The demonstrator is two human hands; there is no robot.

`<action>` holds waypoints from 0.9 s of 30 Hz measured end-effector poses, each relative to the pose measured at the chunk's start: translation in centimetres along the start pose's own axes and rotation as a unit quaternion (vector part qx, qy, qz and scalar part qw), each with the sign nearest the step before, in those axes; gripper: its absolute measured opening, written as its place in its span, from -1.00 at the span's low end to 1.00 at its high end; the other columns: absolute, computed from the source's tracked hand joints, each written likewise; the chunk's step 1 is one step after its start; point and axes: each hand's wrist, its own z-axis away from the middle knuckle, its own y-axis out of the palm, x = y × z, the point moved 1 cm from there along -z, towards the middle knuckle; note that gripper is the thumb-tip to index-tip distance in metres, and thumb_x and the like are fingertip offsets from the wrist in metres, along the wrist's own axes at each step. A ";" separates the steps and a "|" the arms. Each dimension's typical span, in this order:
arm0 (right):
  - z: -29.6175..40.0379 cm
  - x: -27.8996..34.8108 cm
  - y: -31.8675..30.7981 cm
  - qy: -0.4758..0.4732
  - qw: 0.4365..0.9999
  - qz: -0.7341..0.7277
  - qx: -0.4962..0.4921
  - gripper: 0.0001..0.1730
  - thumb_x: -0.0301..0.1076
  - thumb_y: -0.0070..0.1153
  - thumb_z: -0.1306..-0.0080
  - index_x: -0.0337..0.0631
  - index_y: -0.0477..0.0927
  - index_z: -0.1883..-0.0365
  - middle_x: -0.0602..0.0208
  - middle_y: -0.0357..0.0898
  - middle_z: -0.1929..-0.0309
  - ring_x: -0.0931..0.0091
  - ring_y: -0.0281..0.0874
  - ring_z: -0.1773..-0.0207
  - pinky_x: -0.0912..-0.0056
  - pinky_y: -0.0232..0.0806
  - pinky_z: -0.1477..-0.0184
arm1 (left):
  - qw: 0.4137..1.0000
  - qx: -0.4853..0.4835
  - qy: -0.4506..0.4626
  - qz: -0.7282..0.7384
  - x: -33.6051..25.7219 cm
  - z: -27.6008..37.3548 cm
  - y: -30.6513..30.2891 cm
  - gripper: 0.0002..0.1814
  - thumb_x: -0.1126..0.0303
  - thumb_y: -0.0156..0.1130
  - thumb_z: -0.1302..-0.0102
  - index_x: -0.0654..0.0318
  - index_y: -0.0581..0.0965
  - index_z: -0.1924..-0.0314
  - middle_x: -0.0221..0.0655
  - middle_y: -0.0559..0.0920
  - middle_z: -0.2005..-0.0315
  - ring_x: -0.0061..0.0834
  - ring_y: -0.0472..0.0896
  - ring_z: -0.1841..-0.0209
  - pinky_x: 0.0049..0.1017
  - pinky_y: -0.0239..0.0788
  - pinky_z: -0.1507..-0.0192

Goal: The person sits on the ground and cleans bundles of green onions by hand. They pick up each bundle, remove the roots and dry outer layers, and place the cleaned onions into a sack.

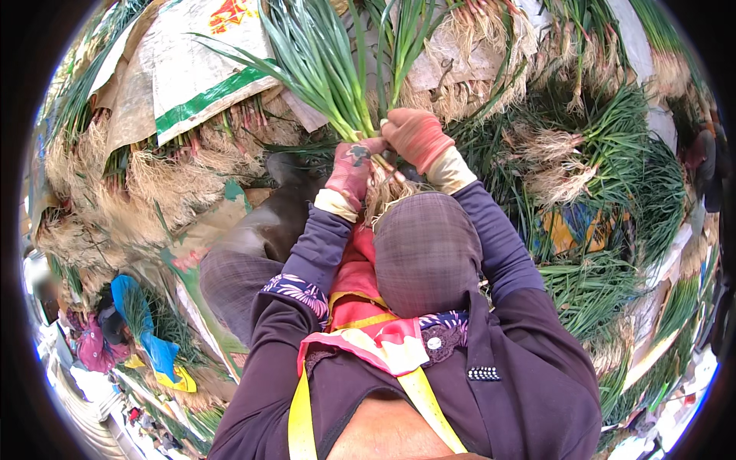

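My left hand, in a worn pink glove with a dark patch, is wrapped around a bundle of green garlic-like plants. Their long leaves fan out away from me, and the pale roots hang down toward my lap. Close beside it, my right hand, in an orange-red glove, has its fingers curled in at the stalks. Leaves rise behind those fingers; what exactly they pinch is hidden. My raised knee, in checked cloth, partly covers the root ends.
Rooted plants lie in a heap at left, partly under a white woven sack. On the right, small bunches rest on loose green leaves. Another person is at the far left, near a blue cloth.
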 end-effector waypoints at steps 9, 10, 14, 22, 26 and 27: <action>0.2 -6.6 1.5 0.221 0.970 0.094 -0.038 -0.68 -0.12 -0.15 -0.17 -0.17 0.53 0.46 0.07 0.52 0.42 0.07 0.44 0.30 0.10 0.28 0.21 | 0.996 0.027 -0.020 0.079 -2.9 8.5 -2.0 -0.74 0.46 0.16 -0.09 0.26 0.39 0.19 -0.31 0.52 0.41 -0.48 0.50 0.44 -0.49 0.43 0.36; 1.2 -8.4 2.6 0.216 0.971 0.107 0.009 -0.65 -0.11 -0.16 -0.19 -0.18 0.56 0.41 0.06 0.53 0.31 0.13 0.46 0.21 0.14 0.28 0.12 | 0.999 -0.001 -0.043 0.006 -5.5 10.4 -1.5 -0.76 0.44 0.15 -0.11 0.24 0.38 0.20 -0.33 0.52 0.40 -0.50 0.50 0.45 -0.51 0.42 0.36; 6.9 -11.1 5.8 0.208 0.954 0.072 0.203 -0.61 -0.21 -0.24 -0.14 -0.25 0.57 0.29 0.00 0.49 0.15 0.12 0.44 0.10 0.20 0.27 -0.01 | 0.961 0.191 -0.046 0.195 -13.4 17.4 -4.1 -0.72 0.35 0.16 -0.15 0.24 0.36 0.17 -0.40 0.38 0.47 -0.58 0.36 0.56 -0.59 0.39 0.53; 6.0 -8.0 -3.2 0.223 0.942 0.091 0.236 -0.35 0.08 -0.20 -0.24 -0.33 0.34 -0.06 -0.01 0.39 -0.04 0.24 0.39 -0.06 0.34 0.25 -0.10 | 0.911 0.226 0.343 0.004 -30.4 26.2 -10.3 -0.81 0.41 -0.18 -0.30 0.32 0.32 0.16 -0.41 0.47 0.44 -0.65 0.46 0.48 -0.69 0.30 0.46; -1.7 -5.4 -13.4 0.092 0.928 0.361 0.009 -0.67 -0.17 -0.17 -0.30 -0.16 0.43 0.08 0.21 0.47 0.09 0.45 0.40 0.09 0.47 0.34 0.09 | 0.902 0.180 0.390 -0.035 -30.3 15.9 -4.7 -0.84 0.50 -0.11 -0.24 0.26 0.31 0.16 -0.43 0.36 0.41 -0.62 0.36 0.37 -0.58 0.28 0.30; -3.6 -5.4 -15.7 0.127 0.934 0.328 -0.064 -0.69 -0.19 -0.14 -0.29 -0.13 0.44 0.08 0.26 0.50 0.13 0.51 0.43 0.19 0.49 0.37 0.18 | 0.904 0.318 0.243 0.151 -27.9 13.1 -1.4 -0.82 0.47 -0.04 -0.24 0.25 0.32 0.14 -0.46 0.35 0.40 -0.64 0.33 0.34 -0.59 0.29 0.29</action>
